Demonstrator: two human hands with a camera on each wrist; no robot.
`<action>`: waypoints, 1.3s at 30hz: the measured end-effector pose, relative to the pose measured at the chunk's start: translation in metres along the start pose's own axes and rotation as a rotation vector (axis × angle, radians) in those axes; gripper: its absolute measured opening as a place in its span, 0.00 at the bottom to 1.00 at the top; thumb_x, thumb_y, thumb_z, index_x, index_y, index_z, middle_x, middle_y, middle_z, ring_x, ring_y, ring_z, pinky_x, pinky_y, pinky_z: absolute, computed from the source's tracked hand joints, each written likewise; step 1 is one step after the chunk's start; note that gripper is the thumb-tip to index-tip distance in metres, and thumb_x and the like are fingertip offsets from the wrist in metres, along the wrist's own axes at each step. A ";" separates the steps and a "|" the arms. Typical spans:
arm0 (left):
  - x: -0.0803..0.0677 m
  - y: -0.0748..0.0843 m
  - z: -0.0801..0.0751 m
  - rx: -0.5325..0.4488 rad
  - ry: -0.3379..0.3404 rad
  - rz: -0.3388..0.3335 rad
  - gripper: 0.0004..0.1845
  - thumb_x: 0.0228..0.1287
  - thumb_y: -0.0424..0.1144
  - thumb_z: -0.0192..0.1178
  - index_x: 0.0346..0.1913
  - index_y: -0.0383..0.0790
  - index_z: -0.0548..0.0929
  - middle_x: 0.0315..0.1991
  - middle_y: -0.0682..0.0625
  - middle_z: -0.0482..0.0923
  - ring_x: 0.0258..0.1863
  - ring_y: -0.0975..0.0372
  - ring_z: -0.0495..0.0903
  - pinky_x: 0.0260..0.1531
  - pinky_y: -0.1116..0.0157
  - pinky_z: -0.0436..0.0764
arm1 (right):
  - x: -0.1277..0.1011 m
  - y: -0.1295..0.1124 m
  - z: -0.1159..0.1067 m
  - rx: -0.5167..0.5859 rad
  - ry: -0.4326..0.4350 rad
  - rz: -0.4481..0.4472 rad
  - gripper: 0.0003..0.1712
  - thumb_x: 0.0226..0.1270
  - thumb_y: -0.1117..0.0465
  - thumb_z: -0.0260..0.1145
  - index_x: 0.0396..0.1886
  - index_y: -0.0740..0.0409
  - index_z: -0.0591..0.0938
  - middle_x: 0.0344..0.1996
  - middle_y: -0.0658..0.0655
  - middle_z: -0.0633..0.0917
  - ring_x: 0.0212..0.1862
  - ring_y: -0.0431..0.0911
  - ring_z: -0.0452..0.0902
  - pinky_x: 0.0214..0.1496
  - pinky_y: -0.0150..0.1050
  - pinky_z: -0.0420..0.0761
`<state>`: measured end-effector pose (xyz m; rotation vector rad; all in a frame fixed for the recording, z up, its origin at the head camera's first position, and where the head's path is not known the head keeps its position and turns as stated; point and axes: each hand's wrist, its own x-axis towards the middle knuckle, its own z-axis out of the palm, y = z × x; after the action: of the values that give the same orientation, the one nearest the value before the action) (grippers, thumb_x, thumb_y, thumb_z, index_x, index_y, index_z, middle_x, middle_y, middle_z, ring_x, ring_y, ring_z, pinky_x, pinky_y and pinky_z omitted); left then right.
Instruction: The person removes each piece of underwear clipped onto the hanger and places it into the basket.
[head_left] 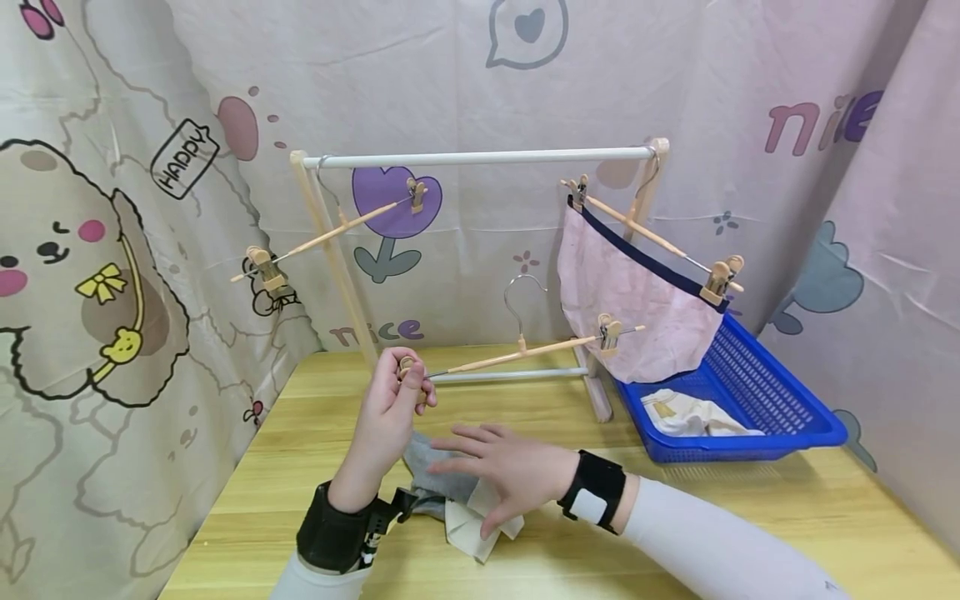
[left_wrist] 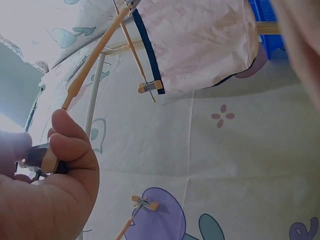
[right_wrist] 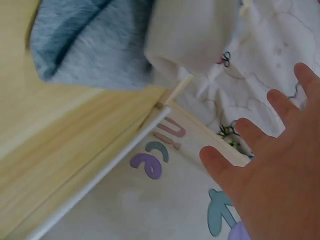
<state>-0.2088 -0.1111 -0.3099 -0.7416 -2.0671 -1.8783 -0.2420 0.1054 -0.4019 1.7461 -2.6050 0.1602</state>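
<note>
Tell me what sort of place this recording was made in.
Probably an indoor corner set up for hanging laundry, perhaps staged: there is a small clothes rack, a blue basket beside it and a printed curtain behind.

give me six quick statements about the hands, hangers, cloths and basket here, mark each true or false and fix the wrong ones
1. The left hand grips a tan clip on a slim, wood-coloured hanger. True.
2. The right hand is clenched. False: its fingers are spread.
3. A pale pink cloth garment with a dark waistband hangs by two clips. True.
4. The blue, slatted plastic basket is empty. False: a white cloth lies in it.
5. The slim, wood-coloured hanger is hooked on the white horizontal rail. False: it is held apart, below it.
6. A grey fabric piece lies on the yellowish wood-grain table. True.
</note>
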 end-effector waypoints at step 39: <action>-0.004 0.009 0.002 -0.045 0.003 -0.011 0.10 0.85 0.36 0.39 0.50 0.28 0.62 0.36 0.46 0.67 0.30 0.61 0.75 0.32 0.69 0.71 | 0.017 0.009 0.033 0.147 -0.178 0.054 0.38 0.70 0.43 0.70 0.76 0.35 0.68 0.77 0.48 0.67 0.73 0.50 0.64 0.72 0.40 0.71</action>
<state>-0.2009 -0.1094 -0.3047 -0.7395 -2.0375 -1.9363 -0.2544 0.0903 -0.4345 1.8144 -2.8344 0.2106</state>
